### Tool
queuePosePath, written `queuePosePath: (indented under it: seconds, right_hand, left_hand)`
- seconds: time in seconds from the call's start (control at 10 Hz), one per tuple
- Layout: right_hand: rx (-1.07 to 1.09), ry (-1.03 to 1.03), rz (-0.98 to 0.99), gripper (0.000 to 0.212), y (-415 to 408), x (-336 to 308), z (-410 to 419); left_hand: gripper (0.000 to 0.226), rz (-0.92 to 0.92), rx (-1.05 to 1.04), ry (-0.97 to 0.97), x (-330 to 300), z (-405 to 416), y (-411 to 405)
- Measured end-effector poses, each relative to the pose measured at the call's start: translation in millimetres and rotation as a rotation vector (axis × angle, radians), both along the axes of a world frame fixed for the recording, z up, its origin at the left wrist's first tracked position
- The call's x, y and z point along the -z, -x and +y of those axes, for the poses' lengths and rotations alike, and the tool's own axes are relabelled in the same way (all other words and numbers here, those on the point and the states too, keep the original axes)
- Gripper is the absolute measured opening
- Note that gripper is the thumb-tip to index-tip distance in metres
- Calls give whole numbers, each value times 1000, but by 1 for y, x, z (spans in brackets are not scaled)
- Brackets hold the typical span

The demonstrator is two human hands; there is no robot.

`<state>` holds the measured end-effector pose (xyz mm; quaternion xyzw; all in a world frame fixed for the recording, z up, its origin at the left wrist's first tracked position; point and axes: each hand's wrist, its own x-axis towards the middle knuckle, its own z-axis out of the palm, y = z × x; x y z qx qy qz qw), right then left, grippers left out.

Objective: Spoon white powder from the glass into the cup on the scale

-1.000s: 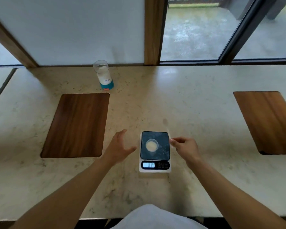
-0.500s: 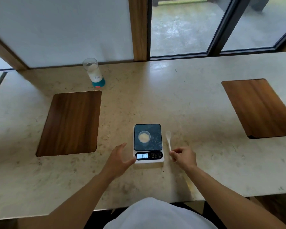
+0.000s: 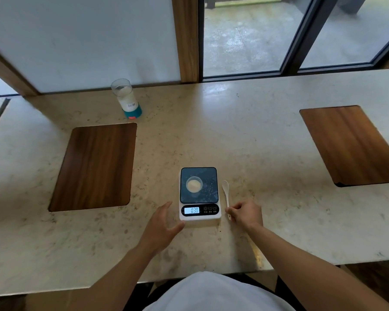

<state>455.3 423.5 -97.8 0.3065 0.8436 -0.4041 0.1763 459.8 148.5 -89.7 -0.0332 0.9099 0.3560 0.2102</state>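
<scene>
A pale speckled stone counter (image 3: 245, 135) carries a white digital scale with dark platform (image 3: 199, 194), a small white plastic spoon (image 3: 226, 191), a powder-filled glass on a teal base (image 3: 126, 98) and 2 inset wooden panels (image 3: 94, 166) (image 3: 350, 144).

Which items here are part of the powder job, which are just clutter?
Job:
- glass of white powder
- cup on the scale
- white spoon, handle in right hand

Lying about:
- left wooden board
- right wooden board
- left hand, open, empty
</scene>
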Motion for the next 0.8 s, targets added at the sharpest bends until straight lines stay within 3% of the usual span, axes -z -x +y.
queuePosePath:
  seconds: [0.6,0.8]
  right_hand:
    - [-72,-106,21,19,-1,-7,-3]
    - [-109,-110,61,33,15,-18,-3]
  left_hand:
    - [85,8,4,-1,-5,4,11]
    - [86,75,-16,11,-12,6,23]
